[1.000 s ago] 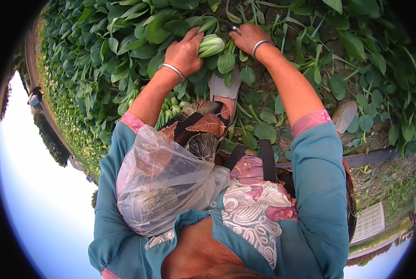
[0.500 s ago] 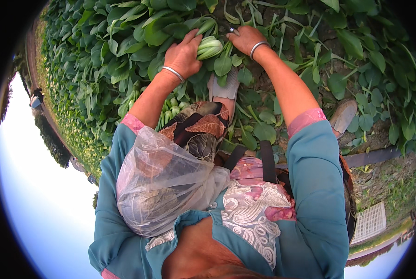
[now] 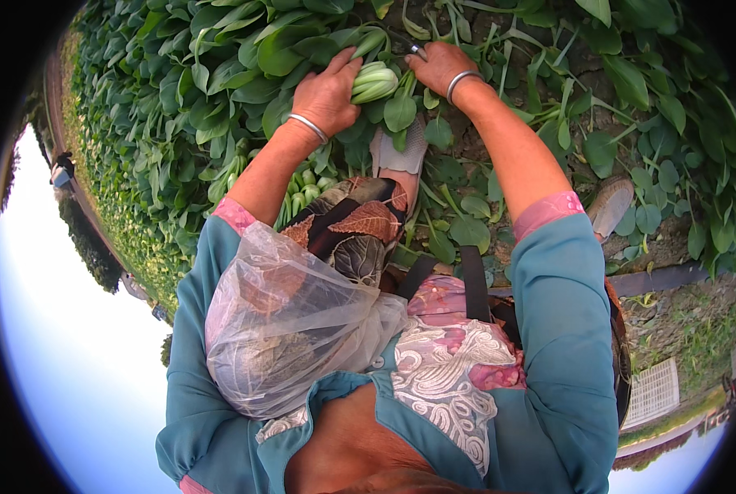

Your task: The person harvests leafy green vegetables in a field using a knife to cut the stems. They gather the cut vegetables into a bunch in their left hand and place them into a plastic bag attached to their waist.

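At the top middle, my left hand point(image 3: 328, 100) is closed around a bunch of bok choy point(image 3: 375, 83), its pale green stalk bases facing right and leaves trailing left. To its right, my right hand point(image 3: 443, 69) is closed, back upward, over the bare soil. A small tool with a silver collar point(image 3: 418, 52) shows at its fingers; its dark far part is hard to make out among the leaves. A gap separates this hand from the bunch. Several cut bok choy point(image 3: 308, 191) lie in a pile below my left wrist, beside my knee.
Dense standing bok choy point(image 3: 162, 107) fills the left. Loose leaves point(image 3: 466, 230) lie on the soil between my shoes point(image 3: 402, 148). A clear plastic bag point(image 3: 294, 329) hangs at my chest. A white crate point(image 3: 652, 393) stands at the lower right, past a dark strip point(image 3: 656, 280).
My right hand has shifted slightly up and to the right, a little farther from the bunch. My left hand keeps its hold on the bok choy, nearly still.
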Available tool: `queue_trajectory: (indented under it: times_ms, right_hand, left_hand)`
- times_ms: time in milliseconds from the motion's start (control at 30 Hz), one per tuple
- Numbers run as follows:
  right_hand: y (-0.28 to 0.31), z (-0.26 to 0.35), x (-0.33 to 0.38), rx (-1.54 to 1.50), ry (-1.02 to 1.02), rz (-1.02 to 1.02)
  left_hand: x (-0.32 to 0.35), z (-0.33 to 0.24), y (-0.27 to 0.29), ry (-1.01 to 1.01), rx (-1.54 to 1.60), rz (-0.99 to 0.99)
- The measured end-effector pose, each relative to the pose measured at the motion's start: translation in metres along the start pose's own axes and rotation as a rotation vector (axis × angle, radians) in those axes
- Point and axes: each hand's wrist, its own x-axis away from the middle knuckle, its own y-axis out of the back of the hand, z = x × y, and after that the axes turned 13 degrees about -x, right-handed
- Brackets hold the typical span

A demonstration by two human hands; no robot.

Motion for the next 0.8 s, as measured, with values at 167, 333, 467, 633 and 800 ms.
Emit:
queue_trajectory:
  times_ms: [167, 333, 467, 633, 800]
  right_hand:
    - [0.006, 0.003, -0.002, 0.015, -0.005, 0.043]
    - [0.005, 0.029, -0.004, 0.100, -0.114, 0.115]
    - [0.008, 0.042, 0.000, 0.107, -0.139, 0.119]
    - [0.006, 0.036, 0.030, 0.112, -0.167, 0.085]
    - [0.022, 0.006, 0.064, -0.306, -0.243, -0.126]
  left_hand:
    - [-0.001, 0.000, 0.001, -0.004, 0.011, 0.005]
    - [-0.001, -0.002, -0.001, 0.008, -0.016, 0.008]
    - [0.004, 0.000, -0.007, -0.010, -0.074, -0.042]
    - [0.014, -0.001, -0.008, -0.013, -0.067, -0.107]
    - [0.011, -0.017, 0.015, 0.032, 0.137, -0.190]
